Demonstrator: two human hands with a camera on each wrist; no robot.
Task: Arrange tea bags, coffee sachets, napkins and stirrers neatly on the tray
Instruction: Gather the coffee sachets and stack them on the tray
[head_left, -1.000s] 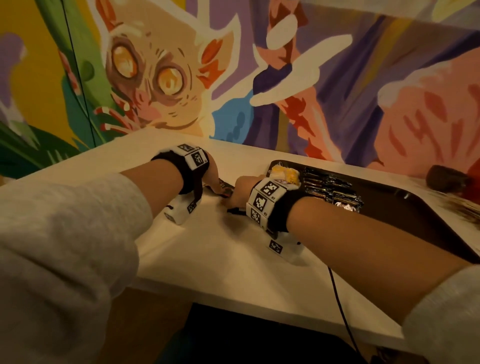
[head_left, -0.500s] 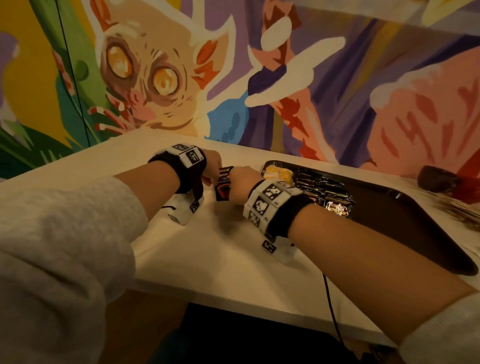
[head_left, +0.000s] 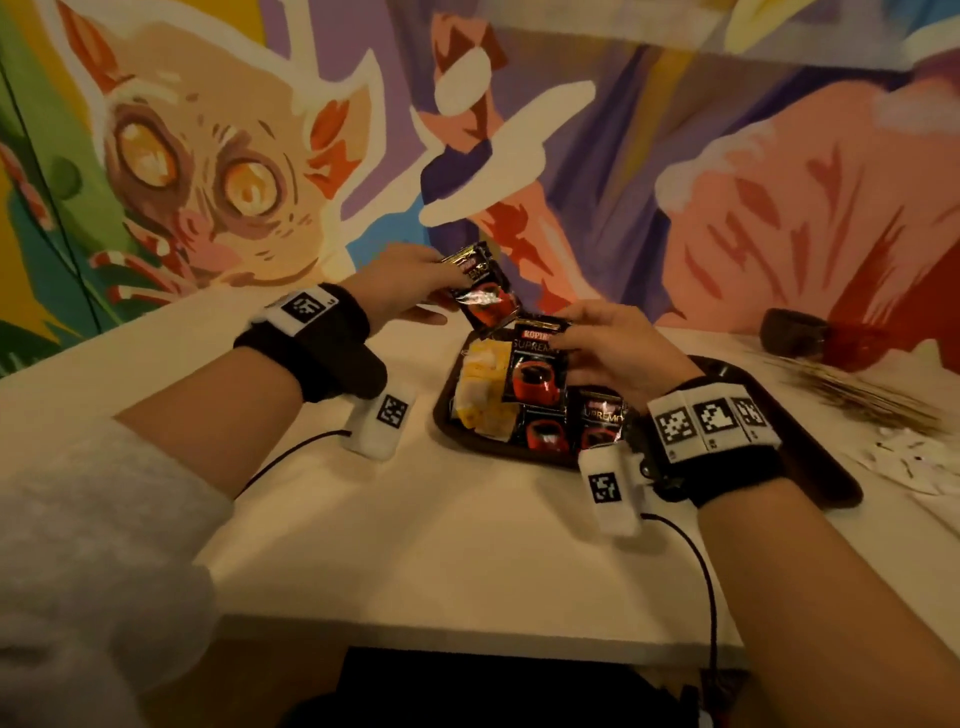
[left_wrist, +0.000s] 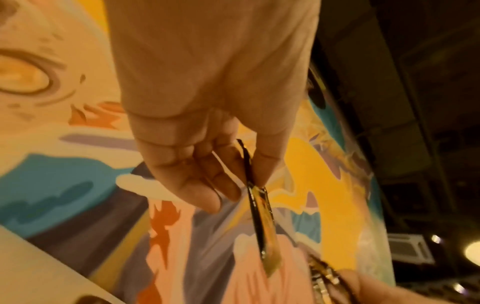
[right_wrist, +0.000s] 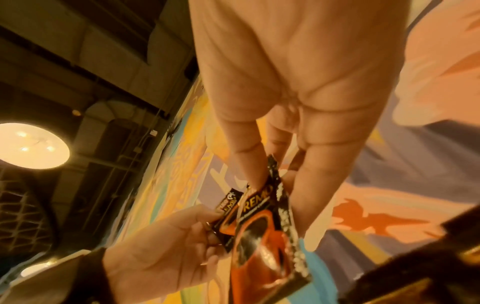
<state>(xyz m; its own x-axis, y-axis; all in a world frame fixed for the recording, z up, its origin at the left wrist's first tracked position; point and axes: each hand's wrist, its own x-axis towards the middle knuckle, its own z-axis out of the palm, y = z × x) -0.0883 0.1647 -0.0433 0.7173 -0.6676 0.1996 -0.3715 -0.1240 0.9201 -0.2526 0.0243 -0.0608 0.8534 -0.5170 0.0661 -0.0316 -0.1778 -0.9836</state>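
Note:
Each hand holds a black and red coffee sachet in the air above the tray's left end. My left hand (head_left: 415, 283) pinches one sachet (head_left: 485, 291) by its top edge; the left wrist view shows that sachet (left_wrist: 259, 216) edge-on between thumb and fingers. My right hand (head_left: 608, 348) pinches a second sachet (head_left: 537, 364) by its upper right corner, its printed face (right_wrist: 262, 236) towards the camera. The dark tray (head_left: 821, 467) holds yellow tea bags (head_left: 485, 387) at its left end and more coffee sachets (head_left: 597, 415) beside them.
The tray lies on a white table (head_left: 441, 545) against a painted mural wall. Right of the tray lie a bundle of thin wooden stirrers (head_left: 857, 389), white napkins (head_left: 909, 462) and a dark round object (head_left: 795, 332). A black cable (head_left: 701, 571) trails from my right wrist.
Both hands have risen from the table left of the tray and moved right. Each now holds a sachet above the tray's left end.

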